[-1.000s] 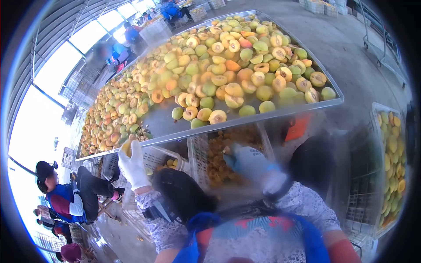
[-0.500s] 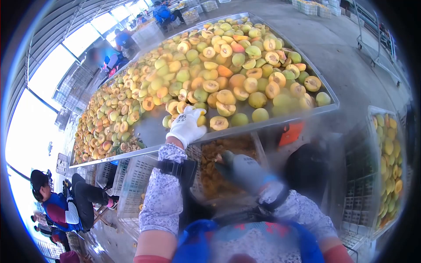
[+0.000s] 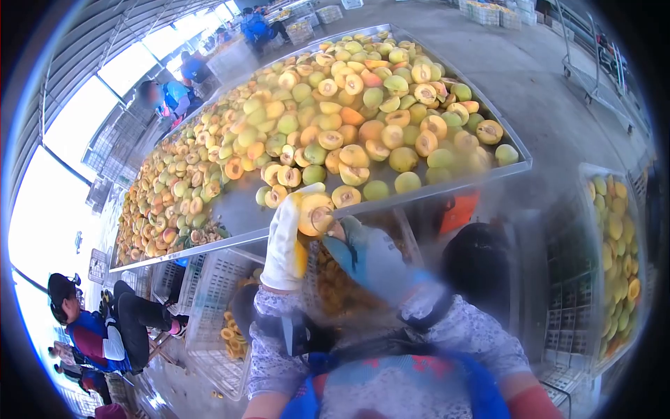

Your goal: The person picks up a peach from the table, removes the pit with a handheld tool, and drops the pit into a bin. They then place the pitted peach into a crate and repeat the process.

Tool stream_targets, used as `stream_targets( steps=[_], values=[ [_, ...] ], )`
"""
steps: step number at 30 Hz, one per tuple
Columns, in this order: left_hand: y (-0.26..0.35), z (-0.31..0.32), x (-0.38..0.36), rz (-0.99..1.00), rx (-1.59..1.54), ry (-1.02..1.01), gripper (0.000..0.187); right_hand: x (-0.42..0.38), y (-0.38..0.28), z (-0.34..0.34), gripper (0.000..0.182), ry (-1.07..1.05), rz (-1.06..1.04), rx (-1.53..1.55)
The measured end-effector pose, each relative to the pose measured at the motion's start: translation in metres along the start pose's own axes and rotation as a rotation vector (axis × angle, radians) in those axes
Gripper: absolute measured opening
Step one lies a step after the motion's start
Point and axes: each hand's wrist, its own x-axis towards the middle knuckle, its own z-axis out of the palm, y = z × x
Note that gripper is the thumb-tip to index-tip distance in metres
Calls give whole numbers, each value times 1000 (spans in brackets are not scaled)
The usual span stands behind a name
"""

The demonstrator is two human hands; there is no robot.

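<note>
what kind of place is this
Most likely a fruit-processing shed: a broad metal-rimmed table is heaped with cut fruit, a fruit-filled crate stands at the right, and a gloved left hand holds a fruit half.

The person's left hand (image 3: pixel 283 241) wears a white glove with yellow along the palm side, the right hand (image 3: pixel 373 258) a pale glove with blue-teal areas. Dark bands (image 3: pixel 430 311) circle the wrists over white sleeves (image 3: pixel 481 335) flecked with purple-grey. Blue shoulder pieces (image 3: pixel 484 384) flank a pale, blurred front panel (image 3: pixel 412 380) with red markings, above black trousers (image 3: pixel 478 262).
</note>
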Motion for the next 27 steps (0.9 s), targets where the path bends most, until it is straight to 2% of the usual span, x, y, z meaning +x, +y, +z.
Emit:
stream_targets(
  steps=[1, 4, 6, 9, 12, 13, 15, 18, 21, 22, 23, 27],
  values=[
    [2, 15, -6, -32, -46, 94, 62, 0, 0, 0, 28, -32, 5, -5],
    [0, 19, -9, -89, -97, 125, 65, -1, 1, -3, 29, -106, 37, -45],
    [-4, 19, -9, -19, -36, 104, 65, -2, 0, -4, 29, -126, 90, -102],
    [-13, 20, -7, 44, -35, 100, 66, -3, 4, -2, 27, -110, 52, 57],
    [-17, 42, -13, 120, -49, 176, 66, -6, 2, 11, 28, -92, 151, 307],
    [-15, 51, -14, 152, -51, 210, 66, -5, 2, 8, 29, -122, 175, 282],
    [-12, 52, -13, 207, 114, 134, 65, -3, 2, 1, 30, -181, 229, 228],
    [0, 43, -17, 145, 151, 36, 65, 1, -6, -12, 32, -244, 365, 276],
    [-9, 36, -10, 95, 88, 120, 65, -6, 5, 9, 35, -22, 188, 433],
    [-13, 34, -8, 91, 66, 182, 66, -7, 8, 10, 34, -52, 193, 369],
    [-15, 33, -12, -4, -63, 189, 67, -8, 9, 9, 34, -85, 198, 305],
    [-21, 24, -10, -7, -51, 131, 65, -8, 7, 3, 33, -169, 236, 184]
  ],
)
